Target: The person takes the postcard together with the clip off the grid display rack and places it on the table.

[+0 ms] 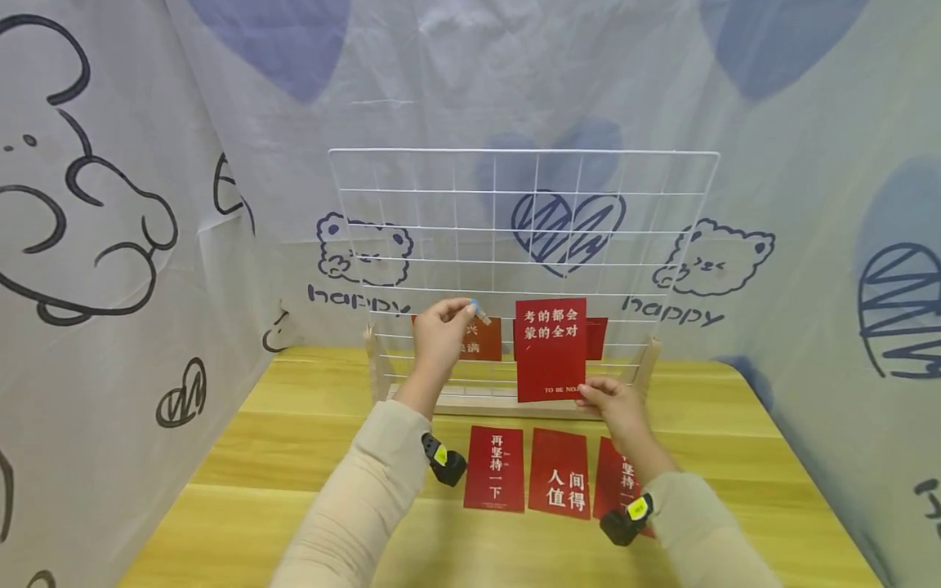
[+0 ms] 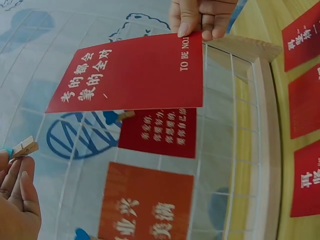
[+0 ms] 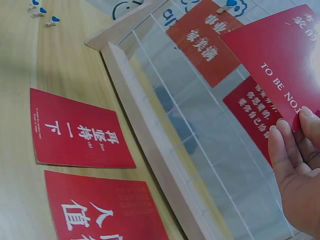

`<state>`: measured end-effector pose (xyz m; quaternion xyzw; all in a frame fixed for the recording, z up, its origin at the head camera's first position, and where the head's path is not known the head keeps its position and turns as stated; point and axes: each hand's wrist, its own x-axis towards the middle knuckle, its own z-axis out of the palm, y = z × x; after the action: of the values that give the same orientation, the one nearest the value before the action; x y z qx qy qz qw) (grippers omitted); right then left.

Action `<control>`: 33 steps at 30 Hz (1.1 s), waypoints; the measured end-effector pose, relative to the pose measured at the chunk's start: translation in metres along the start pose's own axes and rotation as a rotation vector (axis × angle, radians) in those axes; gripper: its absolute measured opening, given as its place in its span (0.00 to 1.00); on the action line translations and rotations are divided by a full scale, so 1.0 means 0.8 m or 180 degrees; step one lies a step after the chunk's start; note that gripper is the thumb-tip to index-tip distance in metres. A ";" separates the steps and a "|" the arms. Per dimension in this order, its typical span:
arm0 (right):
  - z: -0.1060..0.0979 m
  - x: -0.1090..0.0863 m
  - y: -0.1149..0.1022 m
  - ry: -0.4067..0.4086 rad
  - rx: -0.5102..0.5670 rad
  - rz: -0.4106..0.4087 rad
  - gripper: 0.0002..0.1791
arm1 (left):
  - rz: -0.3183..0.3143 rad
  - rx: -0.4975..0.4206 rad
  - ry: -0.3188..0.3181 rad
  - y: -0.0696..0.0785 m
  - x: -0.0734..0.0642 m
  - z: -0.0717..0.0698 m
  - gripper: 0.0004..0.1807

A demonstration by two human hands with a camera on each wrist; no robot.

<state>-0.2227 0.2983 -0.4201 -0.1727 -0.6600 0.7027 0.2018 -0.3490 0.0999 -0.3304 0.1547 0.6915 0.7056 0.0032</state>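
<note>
My left hand [image 1: 439, 335] pinches a small wooden clothespin [image 2: 26, 146] with a blue end, in front of the white wire grid [image 1: 494, 191]. The bottom right corner of a red card [image 1: 551, 347] with white lettering is held between my right hand's [image 1: 617, 408] thumb and fingers. That card stands upright before the grid, partly covering another red card [image 2: 160, 137] clipped there. Left of it an orange-red card [image 2: 145, 200] hangs on the grid, overlapped by my left hand in the head view. A blue-hearted clothespin [image 3: 228, 6] sits at its top edge.
Three red cards lie in a row on the wooden table: a left one [image 1: 494, 469], a middle one [image 1: 559, 474] and a right one [image 1: 608, 478] partly under my right wrist. Three clothespins [image 3: 52, 21] lie at the table's left. A wooden base [image 1: 470, 407] supports the grid.
</note>
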 end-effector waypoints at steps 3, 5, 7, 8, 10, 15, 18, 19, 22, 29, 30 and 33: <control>0.005 -0.002 0.006 -0.0012 -0.0024 -0.0041 0.04 | -0.0092 0.0003 0.0036 -0.009 -0.005 -0.008 0.09; 0.009 -0.003 0.009 -0.0048 0.0018 -0.0037 0.05 | -0.0147 -0.0015 0.0040 -0.014 -0.010 -0.015 0.09; 0.012 -0.003 0.014 -0.0092 0.0078 0.0003 0.05 | -0.0191 -0.0036 0.0032 -0.021 -0.014 -0.021 0.09; 0.013 -0.003 0.016 -0.0102 0.0075 0.0030 0.03 | -0.0211 -0.0076 0.0026 -0.024 -0.016 -0.023 0.09; 0.015 -0.003 0.021 -0.0114 0.0051 0.0074 0.04 | -0.0261 -0.0138 0.0041 -0.030 -0.019 -0.027 0.09; 0.022 -0.005 0.029 -0.0164 0.0107 0.0143 0.06 | -0.0337 -0.0088 0.0107 -0.043 -0.026 -0.037 0.10; 0.026 -0.005 0.034 -0.0231 0.0182 0.0171 0.02 | -0.0320 -0.0089 0.0137 -0.047 -0.030 -0.043 0.09; 0.027 -0.005 0.036 -0.0246 0.0198 0.0174 0.02 | -0.0313 -0.0118 0.0148 -0.049 -0.031 -0.046 0.09; 0.032 -0.006 0.042 -0.0279 0.0241 0.0176 0.03 | -0.0336 -0.0175 0.0184 -0.053 -0.036 -0.052 0.09; 0.046 -0.012 0.054 -0.0265 0.0240 0.0306 0.03 | -0.0413 -0.0103 0.0204 -0.070 -0.046 -0.070 0.10; 0.048 -0.013 0.056 -0.0253 0.0229 0.0322 0.03 | -0.0422 -0.0085 0.0204 -0.073 -0.048 -0.073 0.10; 0.054 -0.017 0.062 -0.0244 0.0133 0.0358 0.03 | -0.0485 -0.0046 0.0220 -0.084 -0.052 -0.082 0.10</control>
<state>-0.2359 0.2523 -0.4668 -0.1781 -0.6417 0.7327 0.1401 -0.3378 0.0295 -0.4049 0.0771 0.6958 0.7133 0.0341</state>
